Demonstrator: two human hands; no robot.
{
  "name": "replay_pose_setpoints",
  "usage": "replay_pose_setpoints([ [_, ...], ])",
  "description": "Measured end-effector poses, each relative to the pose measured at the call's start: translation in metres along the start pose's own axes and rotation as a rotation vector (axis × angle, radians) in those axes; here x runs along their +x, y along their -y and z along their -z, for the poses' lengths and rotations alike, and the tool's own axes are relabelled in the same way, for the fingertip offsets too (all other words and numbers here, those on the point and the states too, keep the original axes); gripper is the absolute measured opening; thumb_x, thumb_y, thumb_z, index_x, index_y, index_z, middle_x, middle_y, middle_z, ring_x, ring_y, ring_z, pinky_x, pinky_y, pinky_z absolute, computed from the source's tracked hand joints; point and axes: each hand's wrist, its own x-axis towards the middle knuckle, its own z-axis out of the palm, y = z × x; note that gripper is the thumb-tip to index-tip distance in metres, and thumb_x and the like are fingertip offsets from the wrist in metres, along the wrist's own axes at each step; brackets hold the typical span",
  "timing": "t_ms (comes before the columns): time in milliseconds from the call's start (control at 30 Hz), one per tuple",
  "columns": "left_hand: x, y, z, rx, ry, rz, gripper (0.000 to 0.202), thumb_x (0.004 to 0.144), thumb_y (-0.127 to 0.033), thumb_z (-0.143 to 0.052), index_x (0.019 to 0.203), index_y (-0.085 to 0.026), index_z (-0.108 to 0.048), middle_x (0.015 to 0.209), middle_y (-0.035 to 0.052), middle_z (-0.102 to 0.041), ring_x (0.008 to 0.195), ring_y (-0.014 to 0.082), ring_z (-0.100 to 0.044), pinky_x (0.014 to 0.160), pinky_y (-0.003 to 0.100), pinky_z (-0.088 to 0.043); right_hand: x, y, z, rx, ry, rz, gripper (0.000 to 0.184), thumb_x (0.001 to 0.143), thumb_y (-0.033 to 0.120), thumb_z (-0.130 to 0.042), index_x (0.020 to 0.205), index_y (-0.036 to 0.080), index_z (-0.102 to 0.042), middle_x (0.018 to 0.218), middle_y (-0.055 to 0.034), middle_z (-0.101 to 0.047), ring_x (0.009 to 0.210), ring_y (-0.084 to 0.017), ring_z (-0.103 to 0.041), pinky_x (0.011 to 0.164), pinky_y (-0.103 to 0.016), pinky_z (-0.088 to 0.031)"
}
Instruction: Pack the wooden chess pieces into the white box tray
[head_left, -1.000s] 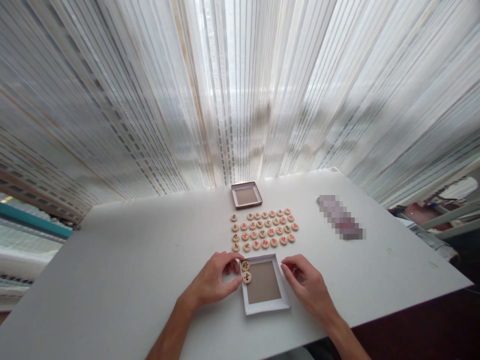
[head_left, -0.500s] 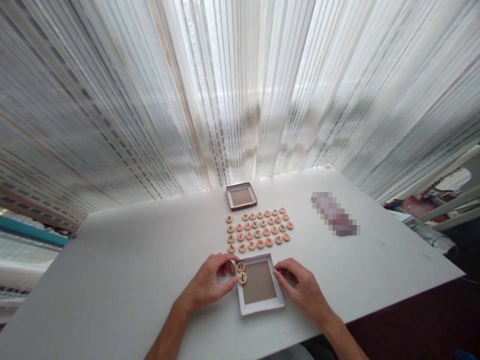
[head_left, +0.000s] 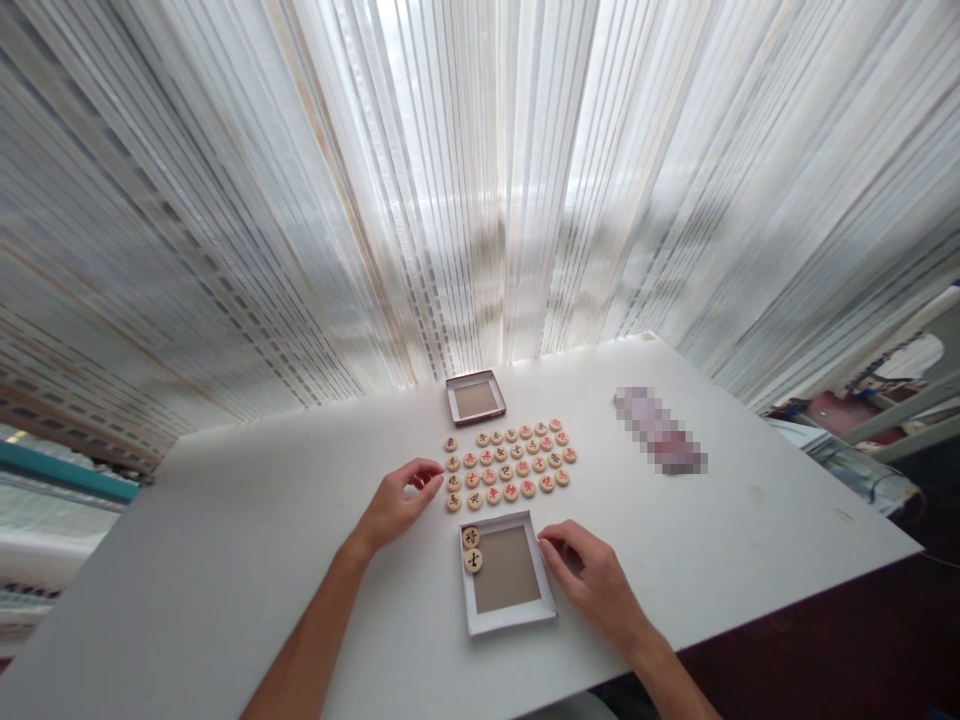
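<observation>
A shallow white-rimmed box (head_left: 480, 622) lies in front of me on the table. In its upper left corner are two round wooden xiangqi pieces, a black-marked piece (head_left: 471, 538) and another black-marked piece (head_left: 473, 560) below it. My right hand (head_left: 592, 575) has thumb and forefinger drawn together at the box's right wall, holding that edge. Beyond the box, several xiangqi pieces (head_left: 511, 493) with red or black characters are laid out in rows. My left hand (head_left: 399, 508) is at the left end of these rows, thumb and forefinger apart, close to a black-marked piece (head_left: 454, 482).
A second shallow box part (head_left: 477, 398) with a dark outer edge sits behind the rows. A blurred oblong item (head_left: 660, 430) lies to the right on the white table (head_left: 262, 520). Hanging strip-like curtains (head_left: 480, 200) border the table's far side.
My left hand has left the box's left wall and moved up and left to the rows of pieces. My right hand stays at the box's right side. The view has shifted slightly.
</observation>
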Motion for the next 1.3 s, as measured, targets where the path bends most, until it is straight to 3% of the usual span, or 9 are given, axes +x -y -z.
replay_pose_setpoints([
  [167, 0.042, 0.026, -0.006, 0.086, -0.134, 0.001, 0.029, 0.091, -0.044, -0.058, 0.104, -0.019, -0.068, 0.104, 0.007, -0.07, 0.087, 0.0197, -0.065, 0.078, 0.032, -0.054, 0.0, 0.0, 0.0, 0.011, -0.011, 0.008, 0.021, 0.1, 0.033, -0.05, 0.095, 0.021, -0.067, 0.088, -0.0046, -0.069, 0.076, -0.018, -0.062, 0.07, -0.029, -0.051],
  [300, 0.058, 0.035, -0.012, 0.135, -0.169, -0.021, 0.03, 0.091, -0.043, -0.056, 0.106, -0.019, -0.068, 0.103, 0.0072, -0.069, 0.084, 0.0197, -0.063, 0.082, 0.035, -0.052, 0.0, -0.001, 0.001, 0.016, -0.015, 0.005, 0.022, 0.1, 0.034, -0.05, 0.094, 0.021, -0.067, 0.088, -0.0048, -0.069, 0.077, -0.018, -0.063, 0.069, -0.029, -0.051],
  [567, 0.061, 0.029, -0.014, 0.171, -0.095, -0.09, 0.024, 0.088, -0.041, -0.061, 0.097, -0.022, -0.073, 0.099, 0.0065, -0.071, 0.085, 0.0213, -0.062, 0.084, 0.035, -0.052, 0.001, 0.001, 0.0, 0.01, -0.018, 0.007, 0.024, 0.1, 0.036, -0.05, 0.091, 0.022, -0.067, 0.085, -0.0048, -0.069, 0.074, -0.019, -0.063, 0.067, -0.028, -0.052],
  [800, 0.06, 0.029, -0.014, 0.149, -0.087, -0.097, 0.025, 0.087, -0.042, -0.065, 0.102, -0.024, -0.075, 0.101, 0.006, -0.073, 0.086, 0.0217, -0.063, 0.085, 0.037, -0.052, 0.0, 0.0, 0.0, 0.018, 0.004, -0.014, 0.019, 0.1, 0.032, -0.051, 0.092, 0.023, -0.066, 0.087, -0.0031, -0.069, 0.076, -0.018, -0.063, 0.069, -0.028, -0.05],
  [1167, 0.06, 0.037, -0.018, -0.014, -0.23, 0.002, 0.031, 0.082, -0.046, -0.07, 0.099, -0.02, -0.073, 0.094, 0.0057, -0.074, 0.081, 0.0198, -0.068, 0.081, 0.034, -0.056, 0.001, -0.002, -0.001, 0.025, 0.006, -0.007, 0.019, 0.1, 0.032, -0.05, 0.092, 0.022, -0.066, 0.087, -0.0034, -0.068, 0.075, -0.018, -0.062, 0.069, -0.028, -0.05],
  [1300, 0.057, 0.041, -0.012, -0.14, -0.311, 0.047, 0.039, 0.081, -0.049, -0.07, 0.103, -0.017, -0.068, 0.103, 0.0083, -0.073, 0.087, 0.0198, -0.07, 0.082, 0.034, -0.059, 0.001, -0.004, -0.001, 0.024, 0.011, -0.015, 0.018, 0.1, 0.031, -0.051, 0.093, 0.022, -0.065, 0.087, -0.0033, -0.068, 0.077, -0.018, -0.063, 0.07, -0.028, -0.05],
])
